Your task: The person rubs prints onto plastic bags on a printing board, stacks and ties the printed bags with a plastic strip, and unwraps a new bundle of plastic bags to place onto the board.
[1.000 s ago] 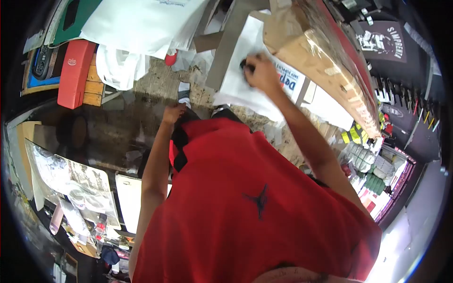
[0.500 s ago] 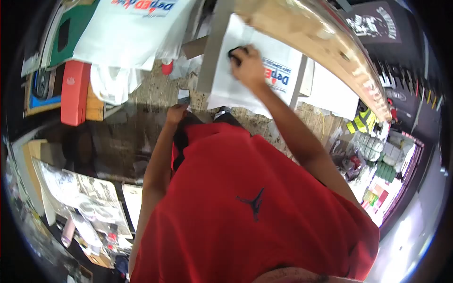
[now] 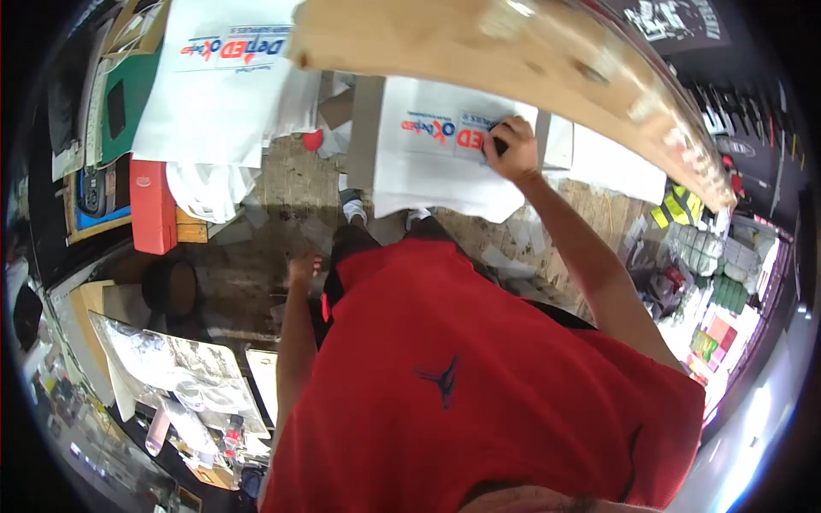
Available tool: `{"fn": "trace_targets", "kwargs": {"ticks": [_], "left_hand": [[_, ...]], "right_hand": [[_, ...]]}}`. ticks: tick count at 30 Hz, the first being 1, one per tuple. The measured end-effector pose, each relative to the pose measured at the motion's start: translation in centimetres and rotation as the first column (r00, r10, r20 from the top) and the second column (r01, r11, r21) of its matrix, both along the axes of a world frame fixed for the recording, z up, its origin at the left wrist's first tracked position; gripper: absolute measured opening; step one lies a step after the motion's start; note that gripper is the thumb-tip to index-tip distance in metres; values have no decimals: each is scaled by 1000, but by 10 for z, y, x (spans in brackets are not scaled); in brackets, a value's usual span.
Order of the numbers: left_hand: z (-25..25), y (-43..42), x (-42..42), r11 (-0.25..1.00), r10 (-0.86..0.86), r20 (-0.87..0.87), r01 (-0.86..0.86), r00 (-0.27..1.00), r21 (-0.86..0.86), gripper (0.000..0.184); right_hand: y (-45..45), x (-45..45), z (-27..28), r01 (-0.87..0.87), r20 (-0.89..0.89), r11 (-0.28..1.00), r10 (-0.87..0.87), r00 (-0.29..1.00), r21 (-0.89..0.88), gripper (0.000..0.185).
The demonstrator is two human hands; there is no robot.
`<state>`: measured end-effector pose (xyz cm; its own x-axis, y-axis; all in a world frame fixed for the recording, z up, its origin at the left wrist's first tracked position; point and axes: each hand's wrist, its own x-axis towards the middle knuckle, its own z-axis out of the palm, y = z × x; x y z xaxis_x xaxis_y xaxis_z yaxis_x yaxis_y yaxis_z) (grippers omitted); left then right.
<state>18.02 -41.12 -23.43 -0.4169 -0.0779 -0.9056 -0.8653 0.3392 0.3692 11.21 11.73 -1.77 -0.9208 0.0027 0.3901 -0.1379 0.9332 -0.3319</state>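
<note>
White bag (image 3: 457,184): landmark for all entries; spread out beyond the person's feet, blue and red lettering facing up, near edge slightly wavy.
Red shirt (image 3: 513,342): worn by the person, on the near side of the bag; dark figure on the chest.
Wooden floor (image 3: 286,184): seen left and right of the bag, with pale scraps scattered on it.
Cardboard box (image 3: 445,51): long, taped, across the far side of the bag and reaching past its right.
Second bag (image 3: 214,103): well left of the landmark bag, also white, similar lettering.
Grey board (image 3: 364,137): shows along the left and right edges of the bag.
Red case (image 3: 154,205): well left of the bag, beyond some white handles (image 3: 205,188).
Yellow vest (image 3: 676,207): well right of the bag, near the cardboard box's end.
Right hand (image 3: 516,152): over the right part of the bag, fingers closed round a small black object (image 3: 496,139) at the lettering; exact contact with the fabric not clear.
Left hand (image 3: 304,268): nearer the person than the bag, left of it, beside the trouser leg; fingers loosely parted, nothing seen in them.
</note>
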Motion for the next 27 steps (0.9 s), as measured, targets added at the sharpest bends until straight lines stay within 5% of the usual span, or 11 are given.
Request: {"fn": "trace_targets", "kwargs": {"ticks": [5,8,10,13,14,15,21,24,25,26,27], "left_hand": [[18,-7,51,928,366,110,-371,924,32,25],[-16,-6,75,999,23,-34,-24,999,-24,25],[-85,-25,84,829,-554,-352,542,755,-141,20],[-70,-13,30,650,-736,-307,757,604,-70,20],[-59,-6,7,911,-369,-121,384,922,152,20],[-43,2,-15,961,74,153,-112,985,253,21],[12,40,-81,985,-149,-122,158,981,65,32],[1,24,-65,986,-70,-107,85,992,142,24],[2,24,-51,988,-20,-96,34,995,153,25],[9,20,-34,988,26,-79,-13,997,155,26],[14,19,-16,991,81,-31,-78,996,107,25]], "right_hand": [[-103,-56,-22,-61,-35,988,57,998,-141,7],[-161,-102,-14,-26,-60,993,19,998,-111,12],[-168,-115,-18,7,-95,997,-14,995,-83,13],[-149,-105,-21,-18,-196,991,-8,981,-133,13],[-133,-98,-23,35,-246,994,-60,967,-107,11],[-110,-85,-23,88,-289,992,-110,951,-87,10],[49,-1,-21,276,-92,961,-278,956,-35,8],[53,7,-26,210,53,976,-213,976,62,13],[48,1,-30,190,-138,973,-171,975,133,18],[69,-2,-97,70,61,993,-76,995,97,23],[51,-7,-77,59,47,997,-61,997,56,23]]}}
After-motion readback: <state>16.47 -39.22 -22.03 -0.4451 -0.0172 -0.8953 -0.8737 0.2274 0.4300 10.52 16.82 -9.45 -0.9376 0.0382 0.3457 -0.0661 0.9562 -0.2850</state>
